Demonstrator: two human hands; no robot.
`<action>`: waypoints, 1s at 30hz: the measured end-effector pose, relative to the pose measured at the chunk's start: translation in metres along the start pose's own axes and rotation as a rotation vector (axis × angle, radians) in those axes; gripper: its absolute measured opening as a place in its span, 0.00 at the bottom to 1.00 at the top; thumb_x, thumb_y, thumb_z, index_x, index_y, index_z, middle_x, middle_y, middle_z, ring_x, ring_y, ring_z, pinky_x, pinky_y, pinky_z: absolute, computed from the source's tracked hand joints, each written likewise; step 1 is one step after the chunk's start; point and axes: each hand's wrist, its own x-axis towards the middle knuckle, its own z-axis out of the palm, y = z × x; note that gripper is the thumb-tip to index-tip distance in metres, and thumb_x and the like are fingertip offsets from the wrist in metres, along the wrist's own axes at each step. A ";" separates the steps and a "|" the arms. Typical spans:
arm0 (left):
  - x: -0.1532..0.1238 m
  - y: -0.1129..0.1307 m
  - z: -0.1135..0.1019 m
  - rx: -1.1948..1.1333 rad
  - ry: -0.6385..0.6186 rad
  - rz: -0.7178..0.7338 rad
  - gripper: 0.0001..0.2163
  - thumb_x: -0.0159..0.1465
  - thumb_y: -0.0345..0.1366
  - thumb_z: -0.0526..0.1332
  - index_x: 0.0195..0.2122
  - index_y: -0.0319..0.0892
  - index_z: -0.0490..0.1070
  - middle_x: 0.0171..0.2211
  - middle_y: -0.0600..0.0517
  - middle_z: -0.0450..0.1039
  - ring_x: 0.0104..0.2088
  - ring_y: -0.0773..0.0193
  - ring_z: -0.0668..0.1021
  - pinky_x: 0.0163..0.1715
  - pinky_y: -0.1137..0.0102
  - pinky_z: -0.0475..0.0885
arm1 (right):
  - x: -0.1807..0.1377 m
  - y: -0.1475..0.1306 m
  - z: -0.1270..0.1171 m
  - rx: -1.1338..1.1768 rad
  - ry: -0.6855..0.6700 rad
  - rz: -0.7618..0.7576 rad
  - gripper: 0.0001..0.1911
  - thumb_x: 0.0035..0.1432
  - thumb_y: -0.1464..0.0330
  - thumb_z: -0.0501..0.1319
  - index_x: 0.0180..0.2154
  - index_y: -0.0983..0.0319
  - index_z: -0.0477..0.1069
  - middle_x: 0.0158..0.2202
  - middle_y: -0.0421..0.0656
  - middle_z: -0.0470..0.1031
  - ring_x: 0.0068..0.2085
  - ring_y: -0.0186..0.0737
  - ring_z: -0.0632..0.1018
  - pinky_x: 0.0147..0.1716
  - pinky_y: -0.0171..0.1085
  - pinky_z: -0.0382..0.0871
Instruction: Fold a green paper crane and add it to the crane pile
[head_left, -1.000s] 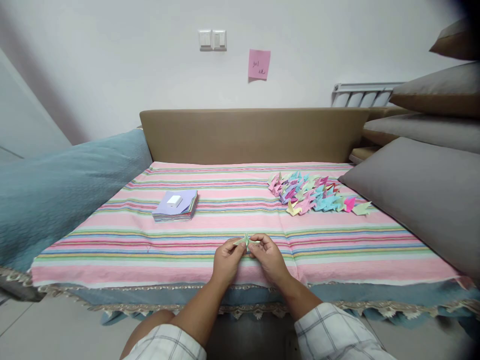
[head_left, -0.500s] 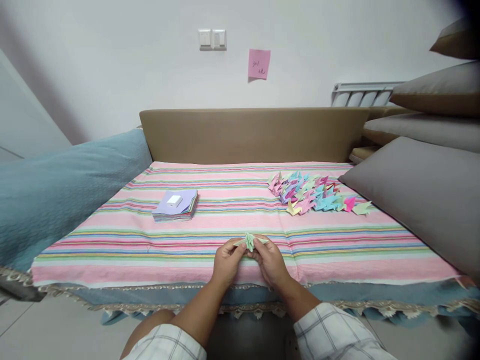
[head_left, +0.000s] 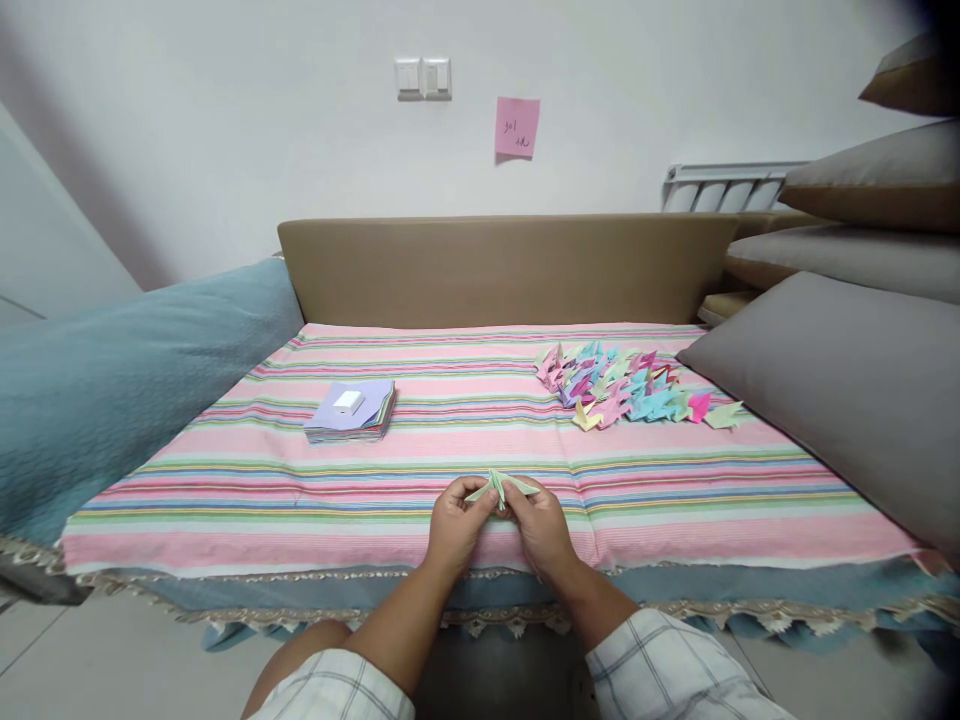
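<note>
A small pale green folded paper piece (head_left: 500,487) is pinched between both my hands just above the striped cloth (head_left: 675,500). My left hand (head_left: 455,525) grips its left side with closed fingers. My right hand (head_left: 542,528) grips its right side, fingers closed too. Two thin points of the paper stick out to either side above my fingertips. Both hands hover near the front edge of the cloth, in the middle.
A stack of coloured square papers (head_left: 351,412) with a small white block on top lies at the left. A heap of several folded paper pieces (head_left: 626,394) lies at the back right. Grey cushions (head_left: 840,390) stand at the right, a blue blanket (head_left: 127,380) at the left.
The green paper's side points have spread outward, and both hands have shifted slightly down toward me.
</note>
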 end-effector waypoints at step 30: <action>0.001 0.001 -0.004 0.462 -0.132 0.356 0.17 0.63 0.49 0.51 0.26 0.42 0.68 0.27 0.52 0.66 0.32 0.64 0.69 0.36 0.71 0.63 | -0.009 0.001 0.010 -0.047 0.052 0.030 0.16 0.52 0.54 0.60 0.30 0.61 0.68 0.21 0.36 0.64 0.22 0.31 0.64 0.22 0.32 0.60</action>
